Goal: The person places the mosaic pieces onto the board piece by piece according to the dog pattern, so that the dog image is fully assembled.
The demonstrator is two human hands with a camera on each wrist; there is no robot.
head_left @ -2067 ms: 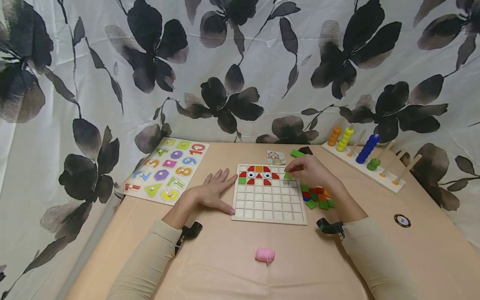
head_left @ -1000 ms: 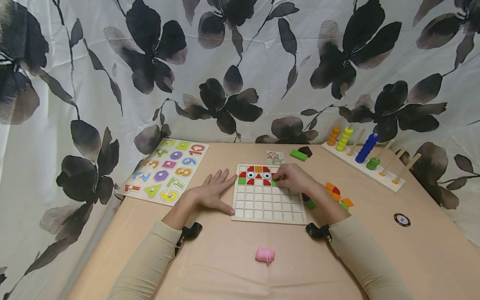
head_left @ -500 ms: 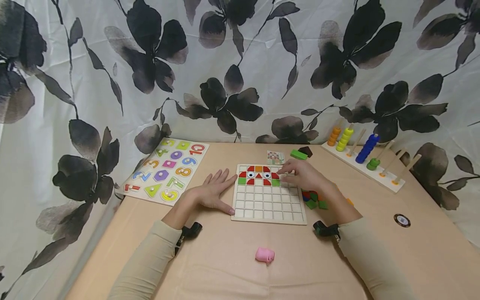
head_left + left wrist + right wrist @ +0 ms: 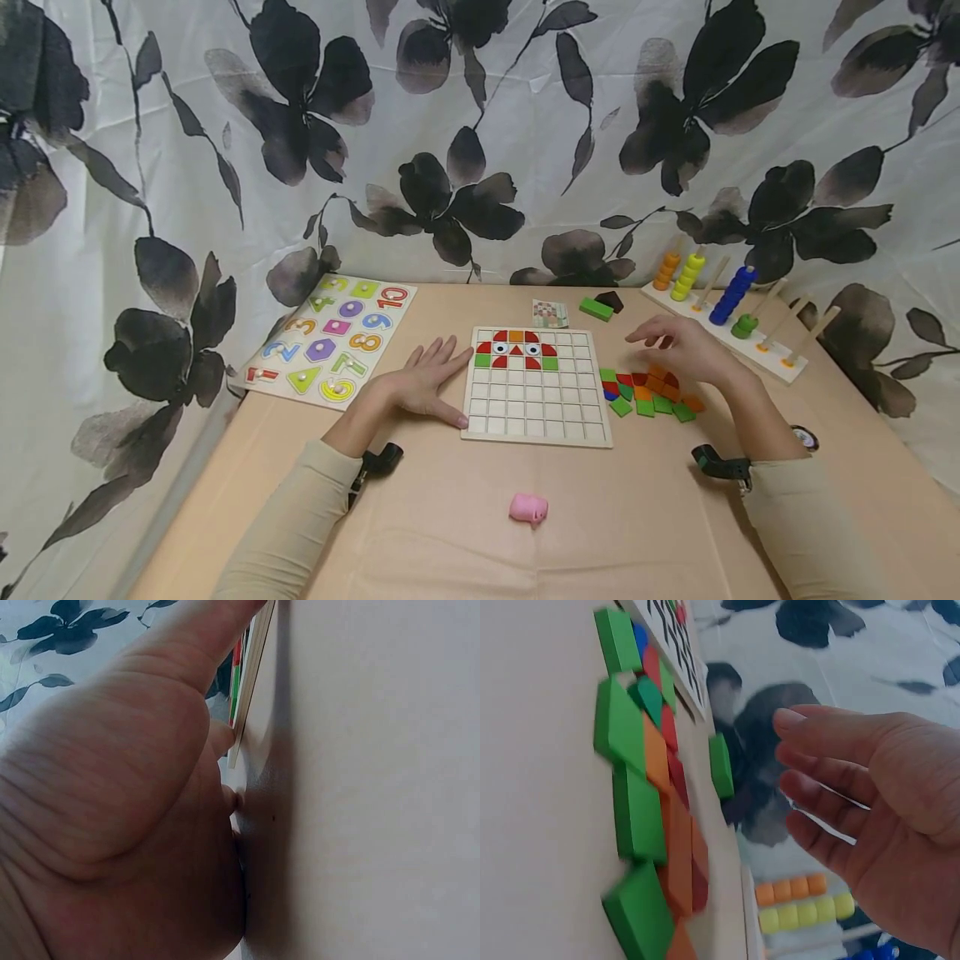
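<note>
A white grid board (image 4: pixel 536 410) lies on the table, its upper rows partly filled with red, green, orange and eye-printed tiles. My left hand (image 4: pixel 422 392) rests flat with spread fingers, the thumb and index finger touching the board's left edge. In the left wrist view its palm (image 4: pixel 112 780) fills much of the picture. My right hand (image 4: pixel 686 348) hovers over the right side of a pile of coloured tiles (image 4: pixel 645 407), fingers loosely bent and holding nothing. The right wrist view shows those fingers apart from the green tiles (image 4: pixel 639 814). A green tile (image 4: pixel 550 364) sits in the board's third row.
A small picture card (image 4: pixel 551 313), a green block (image 4: pixel 596 309) and a dark piece (image 4: pixel 611 301) lie behind the board. A number puzzle board (image 4: pixel 322 348) is at left, a bead stacker (image 4: pixel 723 325) at right. A pink toy (image 4: pixel 528 507) lies in front; a round chip (image 4: pixel 806 437) is partly covered.
My right hand set a green tile into the board's third row and let go. It then moved right, over the tile pile. The left hand stayed at the board's edge.
</note>
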